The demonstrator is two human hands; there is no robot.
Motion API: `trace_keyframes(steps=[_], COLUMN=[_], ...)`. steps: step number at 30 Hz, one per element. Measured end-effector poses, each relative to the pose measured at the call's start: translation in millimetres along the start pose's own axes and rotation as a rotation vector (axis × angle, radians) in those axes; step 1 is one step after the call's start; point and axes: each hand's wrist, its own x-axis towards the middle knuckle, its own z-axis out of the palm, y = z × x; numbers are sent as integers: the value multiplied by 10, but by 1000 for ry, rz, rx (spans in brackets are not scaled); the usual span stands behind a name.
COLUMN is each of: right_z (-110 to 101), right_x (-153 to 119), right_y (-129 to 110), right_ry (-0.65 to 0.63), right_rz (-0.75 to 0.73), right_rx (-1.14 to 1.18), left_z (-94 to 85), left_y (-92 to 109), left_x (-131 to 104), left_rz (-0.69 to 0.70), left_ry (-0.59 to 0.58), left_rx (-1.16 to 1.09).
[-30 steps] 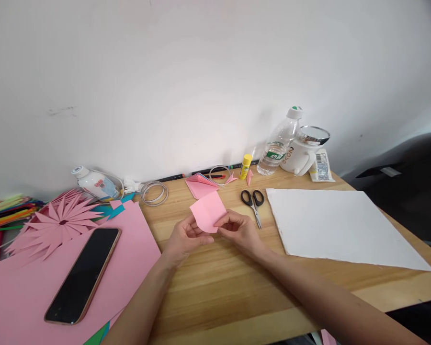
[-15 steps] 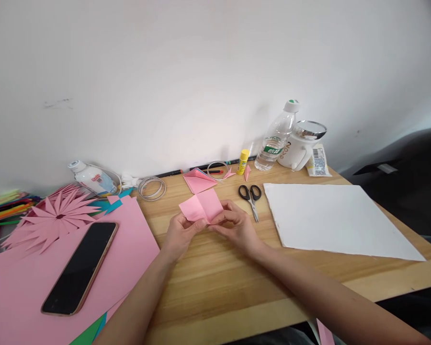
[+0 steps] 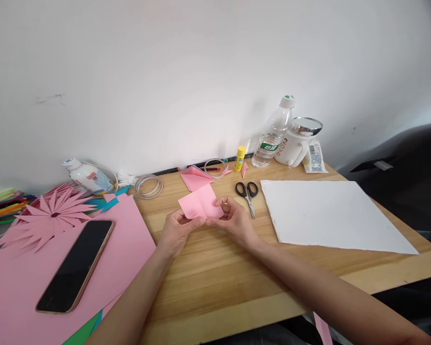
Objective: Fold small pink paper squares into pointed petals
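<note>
A small pink sheet of paper (image 3: 200,203) with a crease down its middle is held up between my two hands, above the wooden table. My left hand (image 3: 177,228) pinches its lower left edge, thumb on the front. My right hand (image 3: 236,218) grips the lower right corner between thumb and fingers. Just behind the sheet lies a stack of folded pink papers (image 3: 196,181). Black-handled scissors (image 3: 247,195) rest to the right of my right hand. A yellow glue stick (image 3: 240,159) stands farther back, beside a small folded pink piece (image 3: 244,170).
On the left, a phone (image 3: 75,268) lies on large pink sheets (image 3: 129,239), near a pink paper pinwheel shape (image 3: 53,211) and a tipped white bottle (image 3: 88,177). A white board (image 3: 334,215) covers the right. A water bottle (image 3: 273,136) and mug (image 3: 296,143) stand by the wall.
The pink sheet has opened out flatter, and my right fingers have shifted on its right side. The whole view has moved slightly.
</note>
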Motion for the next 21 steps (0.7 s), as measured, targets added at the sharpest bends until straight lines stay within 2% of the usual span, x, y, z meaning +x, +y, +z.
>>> trace_keyframes(steps=[6, 10, 14, 21], right_z=[7, 20, 32, 49], right_x=[4, 16, 12, -15], right_y=[-35, -26, -34, -70], right_ry=[-19, -98, -95, -159], right_rz=[89, 84, 103, 156], right_rx=[27, -58, -143, -138], left_z=[-24, -2, 38, 16], left_y=[-32, -30, -3, -26], left_x=[15, 3, -12, -12], left_rz=[23, 8, -7, -7], left_ry=[-17, 20, 47, 13], left_rx=[-32, -5, 39, 83])
